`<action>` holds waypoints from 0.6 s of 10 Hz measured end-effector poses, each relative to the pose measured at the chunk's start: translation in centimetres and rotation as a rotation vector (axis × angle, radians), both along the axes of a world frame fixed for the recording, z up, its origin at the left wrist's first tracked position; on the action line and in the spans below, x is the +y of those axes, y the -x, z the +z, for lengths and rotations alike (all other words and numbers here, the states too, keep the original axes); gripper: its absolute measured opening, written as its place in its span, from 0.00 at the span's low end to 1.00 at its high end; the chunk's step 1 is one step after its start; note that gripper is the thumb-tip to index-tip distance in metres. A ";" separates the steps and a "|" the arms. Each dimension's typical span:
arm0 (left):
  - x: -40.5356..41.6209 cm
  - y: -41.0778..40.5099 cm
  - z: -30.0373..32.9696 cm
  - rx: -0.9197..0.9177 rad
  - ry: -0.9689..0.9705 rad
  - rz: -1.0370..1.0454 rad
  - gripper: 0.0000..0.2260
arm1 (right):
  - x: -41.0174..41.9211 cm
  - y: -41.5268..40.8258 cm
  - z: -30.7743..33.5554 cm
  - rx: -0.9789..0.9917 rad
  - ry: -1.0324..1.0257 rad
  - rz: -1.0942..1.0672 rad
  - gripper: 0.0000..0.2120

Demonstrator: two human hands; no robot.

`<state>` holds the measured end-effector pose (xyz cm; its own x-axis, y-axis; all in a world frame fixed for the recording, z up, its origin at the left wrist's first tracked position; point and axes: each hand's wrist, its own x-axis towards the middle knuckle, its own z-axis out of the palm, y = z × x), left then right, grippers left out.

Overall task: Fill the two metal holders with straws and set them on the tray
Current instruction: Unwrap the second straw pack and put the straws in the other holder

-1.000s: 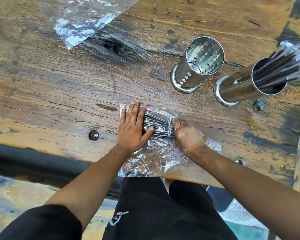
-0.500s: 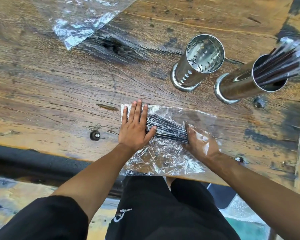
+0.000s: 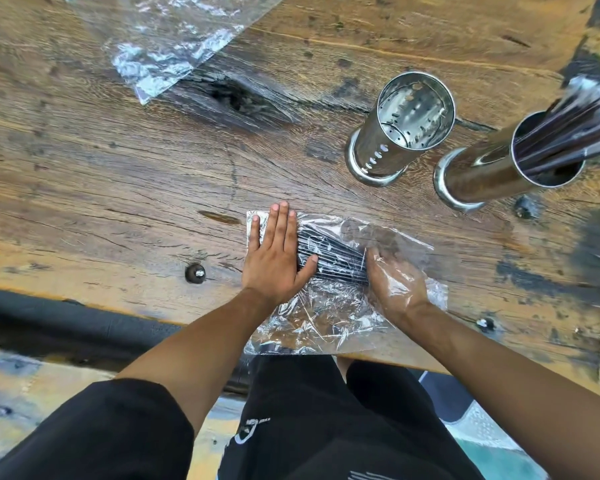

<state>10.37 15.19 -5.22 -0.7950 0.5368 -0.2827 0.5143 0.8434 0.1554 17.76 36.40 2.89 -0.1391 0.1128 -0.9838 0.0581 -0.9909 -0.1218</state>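
Head view: the left hand (image 3: 274,258) lies flat with straight fingers on the closed end of a clear plastic bag (image 3: 329,306), pinning it to the wooden table (image 3: 118,174). The right hand (image 3: 397,287) is inside the bag's mouth, seen through the film, its fingers at the ends of the black straws (image 3: 336,259); whether they are closed round the bundle cannot be told. To do this well, the person should gather the whole bundle, keep the bag pinned, and draw the straws straight out so none snag. The perforated metal holder (image 3: 404,128) stands empty just beyond; the second holder (image 3: 510,161), beside it, already bristles with straws. No tray shows. The planks are weathered and knotted, with bolt heads; another plastic bag (image 3: 167,39) lies at the far edge.
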 end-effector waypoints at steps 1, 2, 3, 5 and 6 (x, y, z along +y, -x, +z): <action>0.0 -0.1 -0.1 0.007 -0.004 0.005 0.41 | 0.0 0.8 -0.1 -0.100 -0.617 0.974 0.14; -0.1 0.0 -0.2 0.018 -0.001 0.001 0.40 | 0.1 0.5 -0.5 -0.194 -0.908 1.681 0.13; -0.2 0.0 -0.3 0.024 -0.004 -0.004 0.40 | -0.1 0.9 0.2 -0.162 -1.115 2.018 0.16; -0.2 -0.1 -0.5 0.029 -0.008 -0.003 0.39 | -0.1 2.0 -0.1 -0.079 -1.270 2.392 0.14; -0.2 -0.1 -0.6 0.043 -0.012 -0.006 0.39 | -0.8 2.5 -0.8 -0.095 -1.267 2.443 0.17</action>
